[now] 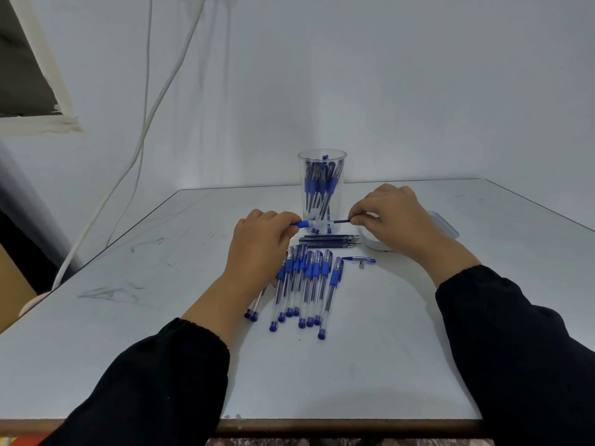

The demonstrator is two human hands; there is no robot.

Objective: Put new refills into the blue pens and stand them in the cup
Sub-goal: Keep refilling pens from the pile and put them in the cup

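Observation:
My left hand grips a clear pen barrel with a blue grip, held level in front of the cup. My right hand pinches the end of a dark refill that sticks out of the barrel's right end. A clear plastic cup behind them holds several blue pens standing upright. Several spare refills lie side by side just below the hands. A row of several blue pens lies on the table near my left wrist. A blue pen cap lies to their right.
A white shallow container sits under and behind my right hand. The white table has scuff marks on its left side. A white cable hangs down the wall at the left, past the table's edge.

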